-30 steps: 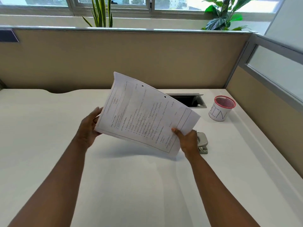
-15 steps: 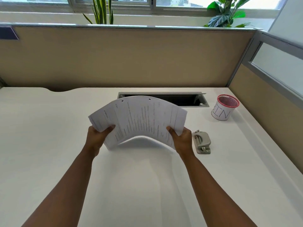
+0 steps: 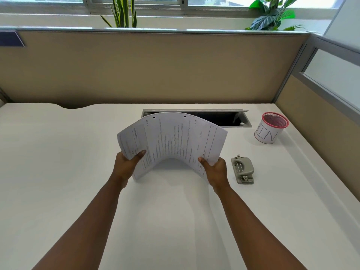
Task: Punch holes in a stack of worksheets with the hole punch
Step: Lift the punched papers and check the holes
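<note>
A stack of printed worksheets [image 3: 173, 141] is held above the white desk [image 3: 58, 172], bowed upward into an arch. Two punched holes show along its far edge. My left hand [image 3: 128, 164] grips the stack's left end, thumb on top. My right hand [image 3: 213, 168] grips the right end the same way. A grey hole punch [image 3: 242, 169] lies on the desk just right of my right hand, untouched.
A mesh cup [image 3: 269, 129] with a red rim and a paper label reading BIN stands at the back right. An open cable slot [image 3: 224, 118] runs behind the paper. Beige partition walls [image 3: 155, 71] close the desk at the back and right.
The stack came down from a raised, tilted pose to just above the desk and now bows into an arch. Both hands moved lower and closer together, keeping their grip.
</note>
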`<action>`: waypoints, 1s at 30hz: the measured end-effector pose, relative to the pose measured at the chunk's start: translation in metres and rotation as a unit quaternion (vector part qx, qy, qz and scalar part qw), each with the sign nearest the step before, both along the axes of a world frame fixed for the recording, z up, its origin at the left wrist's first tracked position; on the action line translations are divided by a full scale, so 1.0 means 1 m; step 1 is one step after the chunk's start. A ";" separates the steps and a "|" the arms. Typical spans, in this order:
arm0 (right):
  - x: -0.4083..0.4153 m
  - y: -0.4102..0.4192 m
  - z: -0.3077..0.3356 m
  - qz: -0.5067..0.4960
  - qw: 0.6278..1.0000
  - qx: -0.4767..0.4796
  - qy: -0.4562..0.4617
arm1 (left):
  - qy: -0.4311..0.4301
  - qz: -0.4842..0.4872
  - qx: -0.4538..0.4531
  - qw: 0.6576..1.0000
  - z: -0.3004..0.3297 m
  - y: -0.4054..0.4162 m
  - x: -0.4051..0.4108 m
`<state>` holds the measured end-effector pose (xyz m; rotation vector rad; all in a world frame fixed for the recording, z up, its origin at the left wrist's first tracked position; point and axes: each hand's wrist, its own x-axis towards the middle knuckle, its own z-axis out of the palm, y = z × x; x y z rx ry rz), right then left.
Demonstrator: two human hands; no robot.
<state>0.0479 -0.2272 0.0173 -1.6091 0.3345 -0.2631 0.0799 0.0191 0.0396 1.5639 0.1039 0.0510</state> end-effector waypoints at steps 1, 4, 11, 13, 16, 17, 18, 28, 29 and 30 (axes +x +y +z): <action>0.000 0.000 -0.001 0.001 1.000 0.000 0.006 | 0.005 0.000 0.000 1.000 -0.002 -0.002 0.000; 0.002 -0.002 0.001 -0.001 1.000 -0.015 0.007 | 0.020 0.010 -0.017 1.000 -0.001 -0.005 0.001; 0.015 -0.020 0.027 -0.067 0.994 -0.073 -0.036 | 0.008 0.012 -0.040 0.999 0.019 0.003 0.012; 0.015 -0.022 0.027 -0.111 0.993 -0.033 -0.003 | 0.004 0.011 -0.049 0.999 0.021 0.003 0.012; 0.012 -0.015 0.026 -0.130 0.976 0.128 0.117 | 0.012 0.016 -0.073 0.997 0.019 -0.005 0.010; 0.009 -0.011 0.025 -0.106 0.964 0.186 0.155 | 0.016 0.022 -0.088 0.996 0.017 -0.009 0.009; 0.005 -0.006 0.024 -0.069 0.952 0.234 0.187 | 0.019 0.025 -0.106 0.994 0.015 -0.013 0.007; -0.002 0.023 0.024 0.002 0.937 0.340 0.080 | 0.056 -0.026 -0.183 0.981 -0.004 -0.040 -0.016; 0.000 0.020 0.025 -0.007 0.951 0.300 0.076 | 0.062 -0.031 -0.183 0.981 -0.004 -0.037 -0.016; 0.002 0.016 0.026 -0.014 0.963 0.261 0.067 | 0.068 -0.030 -0.188 0.979 -0.003 -0.033 -0.014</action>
